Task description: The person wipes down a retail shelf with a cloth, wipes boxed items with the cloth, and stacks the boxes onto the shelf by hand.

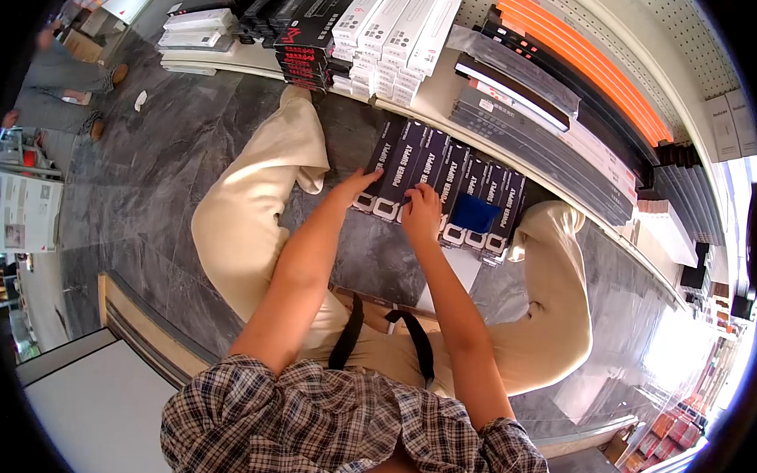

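Several dark boxes marked POWER SUPPLY stand side by side in a row on the floor between my knees. My left hand rests at the left end of the row, its fingers against the leftmost box. Over the near part of the row is my right hand, its fingers bent down onto a box; whether it grips that box is hard to make out. A dark blue cloth or pouch lies on the boxes to the right of my right hand.
A low shelf edges the row, stacked with white boxes, black-and-red boxes and long orange-edged boxes. A person is at the far left. A white-topped board lies lower left.
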A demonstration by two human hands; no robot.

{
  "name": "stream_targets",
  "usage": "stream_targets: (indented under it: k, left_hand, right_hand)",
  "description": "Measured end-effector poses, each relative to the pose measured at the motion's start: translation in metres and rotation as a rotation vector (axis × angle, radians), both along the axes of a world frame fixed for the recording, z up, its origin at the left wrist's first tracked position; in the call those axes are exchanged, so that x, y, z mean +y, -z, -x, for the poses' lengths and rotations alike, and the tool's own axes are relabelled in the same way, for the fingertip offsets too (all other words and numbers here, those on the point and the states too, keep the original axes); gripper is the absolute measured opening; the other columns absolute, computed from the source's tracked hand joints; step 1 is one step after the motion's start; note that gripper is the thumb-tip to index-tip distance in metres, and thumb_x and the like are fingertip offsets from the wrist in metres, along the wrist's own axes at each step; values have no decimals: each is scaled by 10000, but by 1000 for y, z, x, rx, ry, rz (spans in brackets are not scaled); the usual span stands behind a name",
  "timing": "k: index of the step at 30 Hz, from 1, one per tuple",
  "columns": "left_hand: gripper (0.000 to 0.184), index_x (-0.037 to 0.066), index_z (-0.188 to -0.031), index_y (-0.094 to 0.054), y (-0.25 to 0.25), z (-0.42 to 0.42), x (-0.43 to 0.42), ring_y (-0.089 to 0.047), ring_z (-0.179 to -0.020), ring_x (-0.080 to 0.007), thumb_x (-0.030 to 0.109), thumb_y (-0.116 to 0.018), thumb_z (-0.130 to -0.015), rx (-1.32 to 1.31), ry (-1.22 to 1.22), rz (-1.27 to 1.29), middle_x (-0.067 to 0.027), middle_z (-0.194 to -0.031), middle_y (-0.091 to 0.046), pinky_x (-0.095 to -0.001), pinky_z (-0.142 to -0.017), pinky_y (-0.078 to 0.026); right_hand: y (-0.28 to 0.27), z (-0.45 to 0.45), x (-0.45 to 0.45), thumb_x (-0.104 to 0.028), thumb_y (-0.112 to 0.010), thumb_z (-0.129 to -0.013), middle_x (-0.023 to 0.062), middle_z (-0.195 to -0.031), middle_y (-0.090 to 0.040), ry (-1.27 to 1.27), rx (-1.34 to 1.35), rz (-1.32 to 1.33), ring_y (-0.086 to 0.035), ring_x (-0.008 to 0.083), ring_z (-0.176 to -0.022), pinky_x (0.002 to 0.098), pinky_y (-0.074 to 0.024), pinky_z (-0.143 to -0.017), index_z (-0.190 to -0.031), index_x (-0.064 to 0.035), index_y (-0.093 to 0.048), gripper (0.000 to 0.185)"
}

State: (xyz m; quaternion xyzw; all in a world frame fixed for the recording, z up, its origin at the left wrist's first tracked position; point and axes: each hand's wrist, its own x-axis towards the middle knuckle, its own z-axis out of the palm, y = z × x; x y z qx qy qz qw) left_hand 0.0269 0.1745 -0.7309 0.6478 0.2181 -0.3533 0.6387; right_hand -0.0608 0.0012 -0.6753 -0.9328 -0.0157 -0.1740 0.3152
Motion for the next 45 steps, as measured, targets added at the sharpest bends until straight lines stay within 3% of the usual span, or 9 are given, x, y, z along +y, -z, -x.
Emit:
stream_targets:
  k: [22, 25, 29, 31, 32, 35, 39, 42, 45]
  left_hand:
    - [738, -28, -1210, -383, 25, -17, 14, -618, -900, -277, 317, -778, -690, 137, -18, 253, -182, -1044, -580, -404, -736, -538]
    - [595, -38, -1098, -549, -5, -18, 10, -630, -883, -247, 346, -758, -694, 198, 56, 118, -186, -1068, -592, -366, -698, -542]
    - [633, -39, -1048, -600, -9, -13, 7, -615, -938, -271, 426, -759, -648, 38, 120, -145, -200, -1079, -597, -390, -762, -520]
    - [752, -50, -1092, -562, -29, -10, -2, -556, -1048, -318, 483, -755, -597, -285, 249, -837, -207, -1123, -573, -447, -881, -450]
    - [775, -47, -1119, -534, -44, -4, -9, -487, -1122, -355, 484, -745, -596, -274, 212, -966, -212, -1172, -538, -481, -952, -375]
    - [771, -47, -1134, -512, -81, 2, -7, -461, -1141, -360, 477, -735, -615, -303, 231, -1011, -206, -1193, -515, -487, -946, -373]
    - [759, -69, -1120, -510, -122, 9, -24, -467, -1132, -355, 470, -725, -630, -379, 125, -1036, -222, -1162, -525, -485, -922, -391]
    - [732, -69, -1070, -563, -147, 12, -39, -525, -1082, -358, 494, -718, -629, -416, 118, -917, -233, -1109, -570, -464, -891, -427]
    - [698, -43, -1017, -614, -207, 26, -61, -600, -981, -355, 539, -697, -639, -379, 127, -750, -217, -987, -636, -453, -839, -467]
  right_hand:
    - [0, 5, -2, -16, -569, -683, 107, -1042, -516, -45, 62, 43, -476, 314, -1032, 426, -380, -911, -872, -47, -580, 192]
    - [-3, 6, 0, -10, -564, -684, 110, -1049, -517, -58, 64, 39, -474, 316, -1039, 419, -383, -913, -879, -44, -578, 198]
    - [-5, 6, -2, -21, -570, -690, 114, -1065, -513, -69, 102, 49, -469, 313, -1051, 420, -383, -919, -897, -41, -585, 208]
    - [-5, 6, -2, -34, -579, -695, 116, -1079, -508, -84, 110, 42, -463, 311, -1062, 427, -376, -932, -916, -39, -592, 222]
    - [-6, 5, -2, -37, -577, -696, 119, -1072, -513, -82, 135, 38, -467, 312, -1056, 425, -380, -927, -916, -38, -592, 220]
    - [-7, 2, 0, -48, -574, -707, 125, -1049, -531, -82, 142, 29, -478, 319, -1041, 415, -383, -916, -917, -36, -593, 211]
    - [-22, -2, 3, -79, -583, -743, 147, -1029, -541, -66, 109, -92, -516, 326, -983, 413, -414, -869, -1010, -26, -567, 273]
    - [-39, -10, 5, -184, -575, -856, 151, -1021, -543, -9, 197, -655, -566, 227, -863, 307, -461, -750, -1104, 11, -520, 319]
    - [-94, -7, 1, -231, -496, -925, 96, -1098, -513, -72, 313, -1109, -492, 144, -966, 263, -407, -828, -1250, 3, -394, 414]
